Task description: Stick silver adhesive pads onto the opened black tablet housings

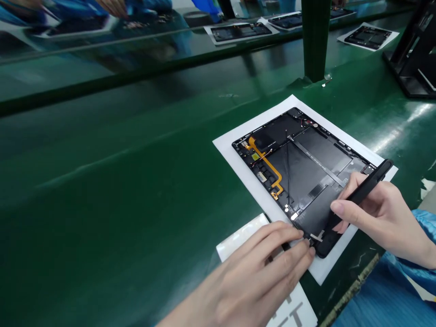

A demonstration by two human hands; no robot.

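An opened tablet housing [306, 168] lies on a white sheet [225, 145], its inside facing up. An orange flex cable [269, 168] runs along its left side and a grey ribbon cable [316, 161] crosses the dark panels. My right hand [378, 218] is closed around a slim black pen-like tool [371, 181], slanted down toward the near corner; its tip is hard to make out. Fingers stretched out, my left hand [262, 272] rests on the near edge of the housing, beside a small pale strip [317, 236]. Under that hand lies a white printed sheet [293, 313], partly hidden.
The green bench top [119, 190] has a worn front edge [354, 286]. A green post [315, 41] stands behind the housing, and a black stand [412, 59] is at the right. Further housings [240, 32] lie on white sheets at the back. Another person's hand [114, 7] shows top left.
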